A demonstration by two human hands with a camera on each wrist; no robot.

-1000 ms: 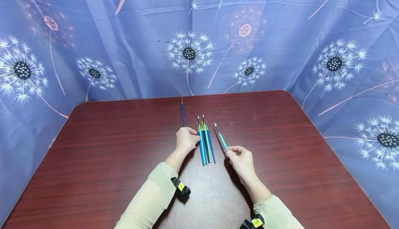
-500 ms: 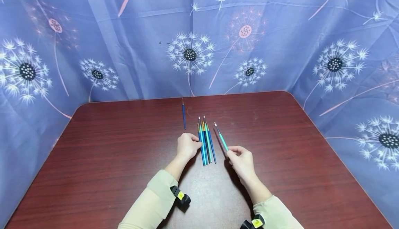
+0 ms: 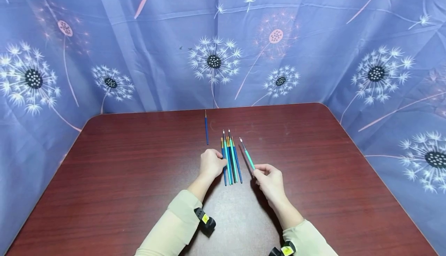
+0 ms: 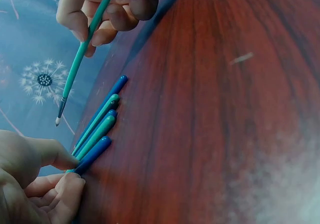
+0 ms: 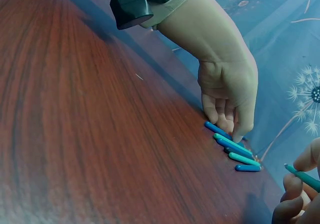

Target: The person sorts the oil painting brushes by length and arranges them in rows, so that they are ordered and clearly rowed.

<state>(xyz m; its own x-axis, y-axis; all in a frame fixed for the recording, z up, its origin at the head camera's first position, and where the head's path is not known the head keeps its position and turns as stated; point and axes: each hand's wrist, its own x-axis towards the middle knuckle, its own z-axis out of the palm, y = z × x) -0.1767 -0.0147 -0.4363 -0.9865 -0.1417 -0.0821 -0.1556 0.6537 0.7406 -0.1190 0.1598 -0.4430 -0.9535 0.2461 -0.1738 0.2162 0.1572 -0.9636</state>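
Observation:
In the head view my left hand (image 3: 211,165) is at the left side of a row of several paintbrushes (image 3: 234,161), teal and blue, lying side by side on the table. Thumb and fingers pinch the leftmost blue paintbrush (image 4: 94,153), seen closely in the left wrist view; part of its handle is hidden by the fingers. My right hand (image 3: 270,180) holds a teal paintbrush (image 3: 249,158) by its handle, to the right of the row. Its pale tip points up and away, and its shadow falls on the table beneath it.
A single blue paintbrush (image 3: 206,131) lies apart near the table's back edge. The reddish-brown wooden table (image 3: 334,178) stretches around the hands. A blue curtain (image 3: 156,54) with dandelion prints hangs along the back and sides.
My left hand has drawn back toward me from beside the lone blue paintbrush. The leftmost blue paintbrush has shifted slightly left, out from the row. The right hand has barely moved.

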